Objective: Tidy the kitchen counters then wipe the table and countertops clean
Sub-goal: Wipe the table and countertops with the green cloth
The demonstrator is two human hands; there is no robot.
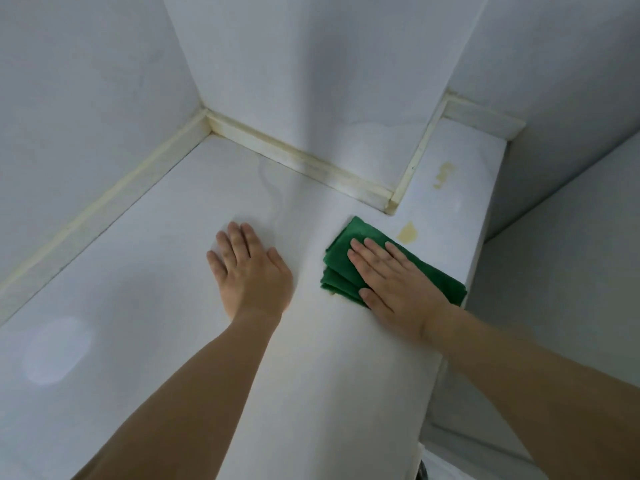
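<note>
both forearms reach in; the left hand [247, 268] lies flat on the counter [145, 271], the right hand [391, 277] flat on the cloth [341, 252]. press firmly toward the stain [407, 232] just beyond its fingertips.

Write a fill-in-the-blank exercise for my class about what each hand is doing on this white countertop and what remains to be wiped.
1. The right hand presses flat on a folded cloth whose colour is ____.
2. The left hand rests flat on the bare ____.
3. The nearer yellowish stain lies just beyond the cloth, and the cloth does not ____ it.
4. The hand holding no cloth is the ____ one.

Missing words: green; countertop; cover; left
</note>
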